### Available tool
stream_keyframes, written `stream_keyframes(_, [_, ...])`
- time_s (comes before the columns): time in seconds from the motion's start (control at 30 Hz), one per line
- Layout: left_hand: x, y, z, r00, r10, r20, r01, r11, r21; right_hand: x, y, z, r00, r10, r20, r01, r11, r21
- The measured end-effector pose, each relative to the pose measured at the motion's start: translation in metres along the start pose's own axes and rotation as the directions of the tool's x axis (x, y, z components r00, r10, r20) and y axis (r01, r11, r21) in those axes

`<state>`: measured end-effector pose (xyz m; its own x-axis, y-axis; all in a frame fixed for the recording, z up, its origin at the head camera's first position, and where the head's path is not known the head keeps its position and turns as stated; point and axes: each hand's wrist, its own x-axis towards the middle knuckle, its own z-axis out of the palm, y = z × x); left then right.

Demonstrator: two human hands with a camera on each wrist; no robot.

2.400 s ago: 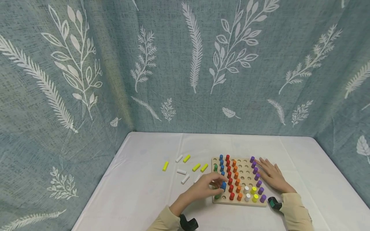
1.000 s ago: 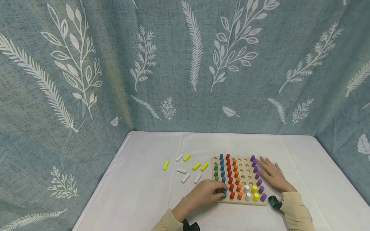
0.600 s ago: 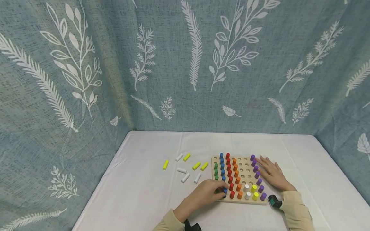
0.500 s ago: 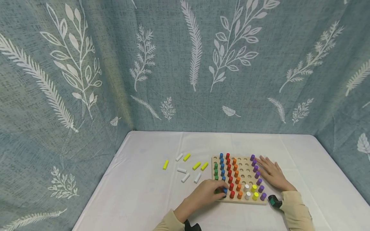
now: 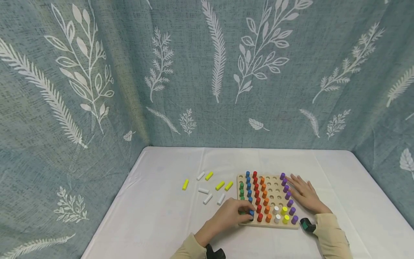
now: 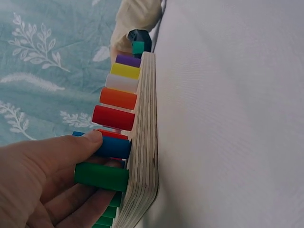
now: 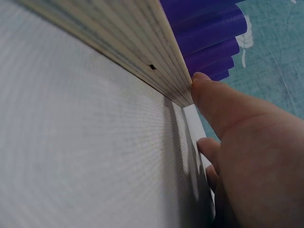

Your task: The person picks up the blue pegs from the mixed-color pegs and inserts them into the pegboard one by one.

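A wooden pegboard (image 5: 275, 226) lies on the table with columns of coloured pegs upright in it. My left hand (image 5: 228, 213) is at its near left corner, thumb and finger pinching a blue peg (image 6: 114, 147) at the front of the blue column. In the left wrist view this peg stands at the board, beside a green peg (image 6: 102, 177). My left fingers hide part of the green and blue columns. My right hand (image 5: 305, 194) lies palm down with spread fingers, its thumb touching the board's right edge near the purple pegs (image 5: 288, 195).
Left of the board lie several loose pegs, yellow (image 5: 220, 185) and white (image 5: 203, 191). Red pegs (image 5: 257, 194) and orange pegs (image 5: 265, 194) fill columns mid-board, with bare holes right of them. A patterned curtain (image 5: 200, 72) hangs behind the white table (image 5: 155, 216).
My left hand has moved toward the board's near edge, to the front hole of the blue column, which earlier showed bare. Most recently it has lifted slightly. My right hand has stayed put.
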<state>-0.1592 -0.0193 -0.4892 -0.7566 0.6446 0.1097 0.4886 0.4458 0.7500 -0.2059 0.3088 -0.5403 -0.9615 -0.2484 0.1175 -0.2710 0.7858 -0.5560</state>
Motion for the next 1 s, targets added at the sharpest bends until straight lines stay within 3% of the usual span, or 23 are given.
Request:
stream_keyframes(0.33, [-0.0001,0.0005,-0.0012,0.998,-0.054,-0.025,0.053,0.998,-0.035,0.0004,-0.0004,0.0003,1.0,0.004,0.0,-0.004,1.0,-0.004])
stream_keyframes(0.67, [-0.0022,0.0034,-0.0026,0.999,-0.029,0.024,0.03,0.999,-0.023,-0.0003,0.0003,0.001,1.0,-0.007,-0.008,0.007,1.0,-0.003])
stream_keyframes(1.0, [-0.0021,0.0019,-0.0025,0.999,-0.027,0.018,0.028,0.999,-0.025,-0.0004,0.0019,0.0014,1.0,-0.013,-0.01,0.013,1.0,0.002])
